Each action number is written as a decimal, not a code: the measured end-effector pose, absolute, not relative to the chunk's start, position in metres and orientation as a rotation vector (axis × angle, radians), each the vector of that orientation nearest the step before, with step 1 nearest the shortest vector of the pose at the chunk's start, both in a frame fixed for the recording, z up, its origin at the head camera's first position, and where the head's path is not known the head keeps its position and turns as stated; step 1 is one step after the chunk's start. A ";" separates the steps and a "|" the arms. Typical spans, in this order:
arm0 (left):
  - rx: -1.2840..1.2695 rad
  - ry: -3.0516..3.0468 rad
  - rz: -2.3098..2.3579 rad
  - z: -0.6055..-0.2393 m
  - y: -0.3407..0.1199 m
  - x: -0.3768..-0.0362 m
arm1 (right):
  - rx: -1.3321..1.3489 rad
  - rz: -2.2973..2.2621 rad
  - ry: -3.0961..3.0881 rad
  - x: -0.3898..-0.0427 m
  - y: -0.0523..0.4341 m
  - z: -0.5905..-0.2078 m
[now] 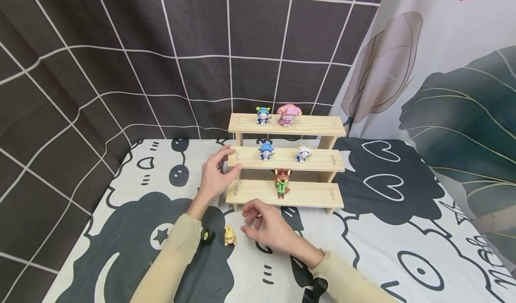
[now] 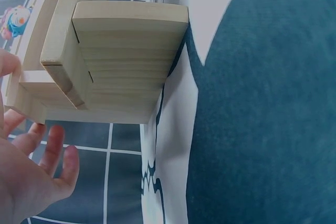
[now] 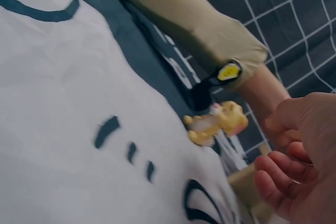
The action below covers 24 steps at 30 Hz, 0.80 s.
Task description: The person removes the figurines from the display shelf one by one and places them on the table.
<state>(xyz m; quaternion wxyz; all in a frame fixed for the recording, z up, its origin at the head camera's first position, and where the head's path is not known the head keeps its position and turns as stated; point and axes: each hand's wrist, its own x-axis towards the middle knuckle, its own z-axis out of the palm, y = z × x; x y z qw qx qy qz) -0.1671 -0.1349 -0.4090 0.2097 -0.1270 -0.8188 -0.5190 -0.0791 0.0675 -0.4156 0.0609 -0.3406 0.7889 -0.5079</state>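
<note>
A three-tier wooden display shelf (image 1: 306, 191) stands on the patterned cloth. My left hand (image 1: 215, 177) grips the left end of its middle tier, thumb at the front edge and index finger toward the back; in the left wrist view the other fingers (image 2: 52, 150) spread loosely beside the wood. My right hand (image 1: 270, 227) hovers in front of the bottom tier, fingers loosely curled around nothing. A fox figurine (image 1: 281, 184) in green stands on that tier. On the cloth, between my forearms, a yellow figurine (image 1: 230, 236) lies near the left wrist, also visible in the right wrist view (image 3: 218, 124).
The middle tier bears a blue-hatted figurine (image 1: 266, 151) and a white-hatted one (image 1: 303, 154). On the top tier are a teal-hatted figurine (image 1: 263, 115) and a pink one (image 1: 288, 115). A dark grid curtain (image 1: 193, 34) hangs behind, a leaf-print curtain (image 1: 455, 97) at right.
</note>
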 end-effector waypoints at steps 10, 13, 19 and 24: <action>-0.358 -2.277 -1.438 -0.410 -0.135 -0.168 | -1.072 -1.616 2.461 -0.091 0.085 -0.396; -0.360 -2.274 -1.442 -0.410 -0.135 -0.167 | -1.066 -1.642 2.481 -0.094 0.089 -0.390; -0.364 -2.275 -1.451 -0.409 -0.135 -0.167 | -1.033 -1.665 2.557 -0.105 0.104 -0.373; -0.363 -2.269 -1.458 -0.409 -0.135 -0.167 | -1.029 -1.681 2.612 -0.117 0.118 -0.359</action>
